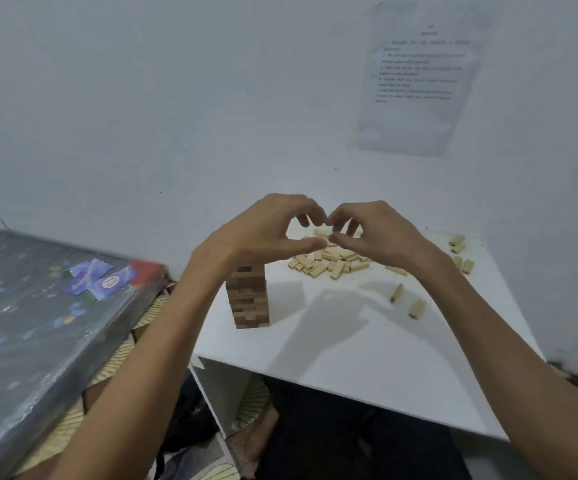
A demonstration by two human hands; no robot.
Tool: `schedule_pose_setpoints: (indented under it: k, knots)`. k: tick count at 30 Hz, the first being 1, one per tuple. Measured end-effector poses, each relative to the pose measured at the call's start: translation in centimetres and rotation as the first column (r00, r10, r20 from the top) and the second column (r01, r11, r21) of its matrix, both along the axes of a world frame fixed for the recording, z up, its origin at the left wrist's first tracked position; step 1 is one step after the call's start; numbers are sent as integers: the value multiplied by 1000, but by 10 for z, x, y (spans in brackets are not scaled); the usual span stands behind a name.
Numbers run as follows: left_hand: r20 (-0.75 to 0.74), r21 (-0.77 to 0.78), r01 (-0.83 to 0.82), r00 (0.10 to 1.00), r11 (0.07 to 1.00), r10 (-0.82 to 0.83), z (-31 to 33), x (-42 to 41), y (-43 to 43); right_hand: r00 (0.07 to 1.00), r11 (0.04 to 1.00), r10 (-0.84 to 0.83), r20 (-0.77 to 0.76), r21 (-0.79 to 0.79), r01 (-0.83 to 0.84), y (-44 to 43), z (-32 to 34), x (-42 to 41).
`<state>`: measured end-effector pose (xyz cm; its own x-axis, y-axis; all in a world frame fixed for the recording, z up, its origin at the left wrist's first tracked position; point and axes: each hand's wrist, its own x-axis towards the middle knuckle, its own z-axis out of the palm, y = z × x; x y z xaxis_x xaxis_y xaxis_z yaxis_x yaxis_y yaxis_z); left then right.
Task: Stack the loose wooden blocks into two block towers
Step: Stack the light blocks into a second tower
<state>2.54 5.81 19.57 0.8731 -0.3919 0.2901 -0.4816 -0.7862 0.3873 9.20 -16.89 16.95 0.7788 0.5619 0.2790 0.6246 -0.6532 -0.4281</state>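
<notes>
**Presently: one tower up, loose blocks outstanding**

We note one tower point(248, 296) standing left of centre on the white table point(349, 341), its top hidden behind the left hand point(266, 230) and wrist. The loose blocks point(332, 261) lie heaped just above centre, with strays toward the right edge. The left hand and the right hand point(374, 233) hover over the heap, fingers curled and tips nearly meeting; whether they pinch a block we cannot tell. We judge the blocks light, stiff and smooth, best pinched across the long sides.
</notes>
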Motion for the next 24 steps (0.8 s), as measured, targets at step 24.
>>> schedule_pose_setpoints:
  k: [24]
  knots:
    - [-288,-52,-226,936,973,202,-211,110,-204,854,865,-498,-154,-20,501,-165,-200,9]
